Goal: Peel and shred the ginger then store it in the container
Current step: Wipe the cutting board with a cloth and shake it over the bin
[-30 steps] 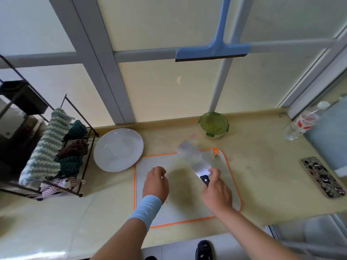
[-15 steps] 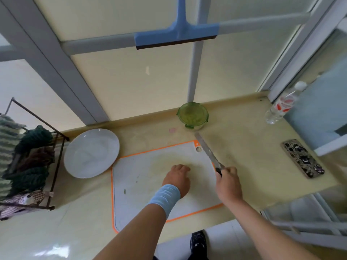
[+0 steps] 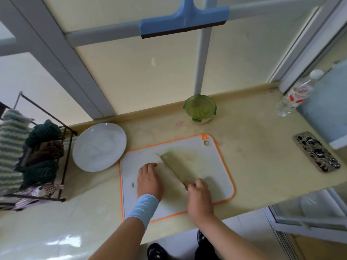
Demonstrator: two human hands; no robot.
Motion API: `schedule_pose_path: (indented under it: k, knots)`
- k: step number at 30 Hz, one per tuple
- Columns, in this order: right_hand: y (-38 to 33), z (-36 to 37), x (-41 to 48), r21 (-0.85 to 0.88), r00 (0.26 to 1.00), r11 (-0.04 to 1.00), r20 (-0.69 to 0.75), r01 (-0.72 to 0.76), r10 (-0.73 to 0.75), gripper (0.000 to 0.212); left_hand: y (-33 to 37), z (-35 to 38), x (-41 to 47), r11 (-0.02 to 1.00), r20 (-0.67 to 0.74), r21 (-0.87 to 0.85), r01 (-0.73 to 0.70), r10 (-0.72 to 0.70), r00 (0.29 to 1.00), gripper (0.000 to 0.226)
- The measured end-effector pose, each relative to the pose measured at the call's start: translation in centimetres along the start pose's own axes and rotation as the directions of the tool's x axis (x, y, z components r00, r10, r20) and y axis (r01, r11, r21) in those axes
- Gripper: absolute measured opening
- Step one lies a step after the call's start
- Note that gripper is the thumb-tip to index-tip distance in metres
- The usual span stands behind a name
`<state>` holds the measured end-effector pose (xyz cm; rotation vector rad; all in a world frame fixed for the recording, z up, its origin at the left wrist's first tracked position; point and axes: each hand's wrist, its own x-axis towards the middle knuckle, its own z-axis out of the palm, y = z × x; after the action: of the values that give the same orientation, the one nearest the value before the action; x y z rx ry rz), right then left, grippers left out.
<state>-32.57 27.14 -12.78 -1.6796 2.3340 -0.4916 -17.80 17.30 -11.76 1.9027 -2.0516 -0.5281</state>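
Note:
A white cutting board (image 3: 214,166) with an orange rim lies on the counter. My right hand (image 3: 200,197) grips the handle of a cleaver (image 3: 174,168), whose broad blade lies low over the board, pointing away to the left. My left hand (image 3: 149,182), with a light blue band on the wrist, rests palm down on the board just left of the blade. A small greenish scrap (image 3: 133,184) sits on the board left of that hand. A round container (image 3: 200,108) with a green clip lid stands closed behind the board. No whole ginger is visible.
An empty white plate (image 3: 99,146) lies left of the board. A black wire rack (image 3: 37,162) holding cloths stands at far left. A patterned phone (image 3: 316,152) and a plastic water bottle (image 3: 294,95) are at right. A blue squeegee (image 3: 185,20) hangs on the window frame.
The cleaver came down from raised over the board's right edge to low across the board's middle. My left hand stayed on the board. The camera view shifted.

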Motion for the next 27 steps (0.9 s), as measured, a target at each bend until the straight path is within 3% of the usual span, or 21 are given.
schedule_pose_path:
  k: [2, 4, 8, 12, 16, 18, 20, 22, 24, 27]
  knots:
    - [-1.4, 0.5, -0.2, 0.026, 0.998, 0.998, 0.006, 0.059, -0.060, 0.020, -1.9, -0.8, -0.2, 0.999, -0.007, -0.023, 0.033, -0.033, 0.999, 0.049]
    - [-1.2, 0.4, 0.7, 0.066, 0.998, 0.998, -0.056, 0.020, -0.016, 0.024, -3.7, -1.3, -0.4, 0.998, 0.062, 0.042, 0.055, -0.057, 0.996, 0.059]
    - [2.5, -0.9, 3.2, 0.064, 0.938, 0.969, -0.246, -0.238, 0.246, 0.022, -5.8, -1.3, -1.2, 0.984, 0.226, 0.174, 0.031, -0.070, 0.972, 0.076]
    - [4.6, -1.2, 2.9, 0.039, 0.869, 0.902, -0.253, -0.431, 0.426, 0.013, -6.3, -0.4, -2.7, 0.976, 0.296, 0.183, -0.114, 0.056, 0.954, 0.098]
    - [1.8, 0.4, 1.4, 0.007, 0.929, 0.941, -0.160, -0.337, 0.334, 0.011, -6.0, 0.6, -3.5, 0.955, 0.336, 0.128, -0.266, 0.210, 0.918, 0.089]
    - [-1.0, 1.4, 0.1, 0.018, 0.964, 0.968, -0.085, -0.252, 0.253, 0.015, -5.4, 0.4, -3.3, 0.961, 0.350, -0.014, -0.278, 0.265, 0.899, 0.082]
    - [-3.5, 2.5, -0.9, 0.068, 0.985, 0.982, -0.007, -0.174, 0.175, 0.015, -4.9, -0.8, -2.8, 0.955, 0.233, -0.266, -0.131, 0.196, 0.953, 0.064]
    - [-5.1, 3.1, -1.3, 0.121, 0.994, 0.990, 0.086, -0.078, 0.068, 0.009, -5.3, -2.2, -2.4, 0.924, 0.083, -0.383, 0.015, 0.018, 0.996, 0.050]
    - [-5.3, 3.0, -0.9, 0.139, 0.996, 0.990, 0.084, -0.019, 0.007, 0.007, -6.5, -3.1, -1.7, 0.927, 0.018, -0.361, 0.104, -0.104, 0.994, 0.050]
    - [-4.4, 2.3, 0.6, 0.150, 0.992, 0.981, 0.013, -0.126, 0.126, 0.009, -9.0, -2.9, -0.6, 0.985, 0.121, -0.173, -0.001, 0.023, 0.992, 0.058]
